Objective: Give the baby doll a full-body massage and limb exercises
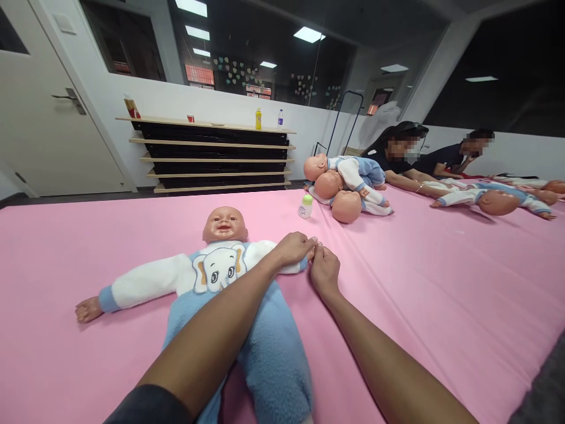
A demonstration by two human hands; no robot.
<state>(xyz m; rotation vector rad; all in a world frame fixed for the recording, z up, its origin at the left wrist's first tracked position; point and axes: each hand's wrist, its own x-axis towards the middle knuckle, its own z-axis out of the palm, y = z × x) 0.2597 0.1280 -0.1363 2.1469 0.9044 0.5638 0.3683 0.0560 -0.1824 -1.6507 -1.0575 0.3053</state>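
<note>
A baby doll (225, 227) lies on its back on the pink sheet (62, 253), in a white and blue suit with an elephant on the chest. Its arms are stretched out to both sides. My left forearm crosses the doll's body, and my left hand (293, 248) is closed around the doll's hand at the right. My right hand (325, 268) is closed as well, its thumb and fingertips pinching the end of that same small hand (311, 253). My fingers mostly hide the small hand. The doll's other hand (89, 310) rests on the sheet at the left.
A bottle with a green cap (305, 207) stands beyond my hands. Several dolls (346, 206) are piled beside it. Two people (392, 153) lean at the far right, near more dolls (498, 202). A stack of boards (212, 144) bearing bottles stands against the wall.
</note>
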